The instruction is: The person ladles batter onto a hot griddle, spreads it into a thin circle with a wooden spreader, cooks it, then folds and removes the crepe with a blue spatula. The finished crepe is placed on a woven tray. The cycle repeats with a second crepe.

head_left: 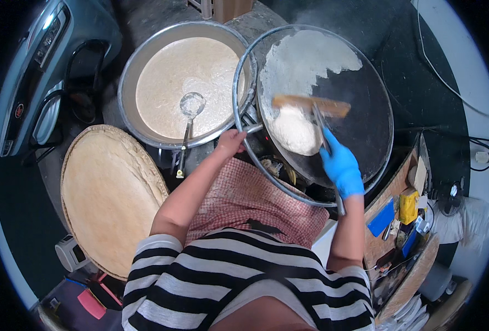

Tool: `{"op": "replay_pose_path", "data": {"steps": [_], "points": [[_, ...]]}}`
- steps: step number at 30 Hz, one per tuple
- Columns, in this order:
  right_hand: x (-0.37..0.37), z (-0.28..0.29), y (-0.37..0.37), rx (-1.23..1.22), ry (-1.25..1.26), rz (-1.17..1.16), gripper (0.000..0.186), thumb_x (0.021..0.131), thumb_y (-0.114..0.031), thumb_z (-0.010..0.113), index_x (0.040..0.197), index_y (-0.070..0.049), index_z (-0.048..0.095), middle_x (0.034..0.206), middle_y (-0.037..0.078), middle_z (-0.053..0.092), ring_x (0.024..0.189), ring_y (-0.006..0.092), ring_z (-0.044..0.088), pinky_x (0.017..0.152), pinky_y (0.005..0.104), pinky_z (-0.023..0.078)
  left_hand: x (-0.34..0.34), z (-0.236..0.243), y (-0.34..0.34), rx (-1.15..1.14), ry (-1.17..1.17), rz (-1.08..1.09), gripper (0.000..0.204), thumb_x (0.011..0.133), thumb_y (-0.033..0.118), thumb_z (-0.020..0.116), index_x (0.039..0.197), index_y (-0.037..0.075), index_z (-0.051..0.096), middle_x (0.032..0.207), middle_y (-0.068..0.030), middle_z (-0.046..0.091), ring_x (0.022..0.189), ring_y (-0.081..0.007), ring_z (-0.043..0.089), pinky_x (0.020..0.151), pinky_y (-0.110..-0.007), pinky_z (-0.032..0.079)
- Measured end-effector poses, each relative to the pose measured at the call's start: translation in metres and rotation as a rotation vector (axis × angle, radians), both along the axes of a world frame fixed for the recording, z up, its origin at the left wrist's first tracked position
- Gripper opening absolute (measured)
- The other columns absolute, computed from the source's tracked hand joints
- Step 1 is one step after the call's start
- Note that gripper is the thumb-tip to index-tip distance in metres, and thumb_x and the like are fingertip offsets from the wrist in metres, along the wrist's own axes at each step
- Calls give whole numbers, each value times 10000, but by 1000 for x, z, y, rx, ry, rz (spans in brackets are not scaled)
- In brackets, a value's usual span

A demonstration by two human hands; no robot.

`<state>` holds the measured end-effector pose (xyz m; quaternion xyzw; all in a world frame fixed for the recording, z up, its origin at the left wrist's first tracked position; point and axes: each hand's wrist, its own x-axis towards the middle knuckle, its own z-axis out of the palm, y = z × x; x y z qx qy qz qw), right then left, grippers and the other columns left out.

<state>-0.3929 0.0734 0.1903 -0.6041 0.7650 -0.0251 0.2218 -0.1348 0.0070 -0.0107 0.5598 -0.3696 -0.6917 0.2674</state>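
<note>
My right hand point(344, 167), in a blue glove, is closed round the metal handle of a wooden-bladed spreader point(333, 106). The blade, slightly blurred, lies over a round black griddle point(360, 129). Touching the blade's left end is a thick pale mound of batter point(295, 132). A thin pale layer of batter point(305, 52) covers the griddle's far left part with a ragged edge. My bare left hand point(232, 142) is closed on a short metal handle point(252, 128) at the left of a metal ring point(236, 91) that runs around the griddle.
Left of the griddle stands a wide metal pot point(127, 105) of batter with a ladle point(187, 129) in it. A stack of large flatbreads point(109, 193) lies nearer left. A blue vehicle point(62, 60) stands far left. At right, a wooden tray point(385, 251) holds a yellow box point(408, 206) and tools.
</note>
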Motion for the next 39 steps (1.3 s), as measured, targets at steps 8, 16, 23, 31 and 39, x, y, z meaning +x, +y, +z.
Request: {"op": "replay_pose_path", "data": {"steps": [8, 16, 23, 31, 39], "points": [[18, 1, 24, 104, 156, 53, 576, 812, -185, 535, 1352, -248, 345, 816, 220, 619, 723, 372, 608, 685, 443, 483, 0, -1, 24, -58, 68, 131, 337, 883, 333, 536, 784, 14, 584, 671, -33, 577, 546, -118, 560, 492, -237, 444], [24, -15, -19, -51, 95, 80, 508, 837, -193, 507, 1329, -198, 380, 833, 220, 614, 757, 385, 592, 695, 450, 471, -40, -7, 90, 59, 87, 134, 276, 903, 286, 512, 883, 18, 573, 773, -73, 614, 633, -147, 580, 553, -267, 477], [1, 14, 41, 189, 178, -17, 586, 818, -189, 555, 1361, -243, 340, 797, 207, 622, 708, 357, 615, 664, 439, 486, -19, -6, 34, 79, 85, 147, 250, 892, 262, 531, 792, 39, 586, 693, -45, 605, 536, -121, 543, 507, -250, 458], [28, -13, 3, 16, 121, 99, 560, 822, -196, 523, 1350, -229, 338, 786, 218, 610, 704, 380, 596, 651, 456, 475, 5, 1, -17, 45, -2, 31, 278, 906, 348, 496, 876, 92, 602, 779, -4, 621, 607, -77, 532, 573, -223, 451], [-2, 9, 31, 16, 1, 6, 554, 815, -172, 540, 1339, -212, 365, 843, 244, 606, 756, 390, 597, 698, 446, 476, -23, -13, 85, 99, 173, 80, 314, 899, 343, 505, 915, 47, 608, 696, -22, 567, 639, -104, 544, 568, -246, 444]]}}
